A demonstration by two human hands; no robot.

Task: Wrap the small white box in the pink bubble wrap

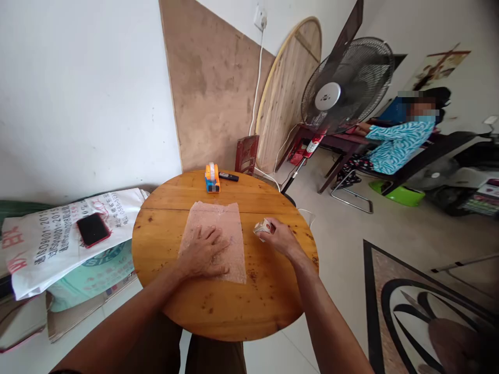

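On the round wooden table [268,301], whose orange-brown top shows dark knots, lies a roughly rectangular sheet [234,244], thin, pinkish and see-through, with a fine bubbly texture and a slightly uneven far edge. The left hand [205,254] presses flat on it, fingers spread wide. To the sheet's right, the right hand [281,239] pinches a small box [262,227], whitish with reddish-brown marks, tilted just above or on the tabletop; I cannot tell which.
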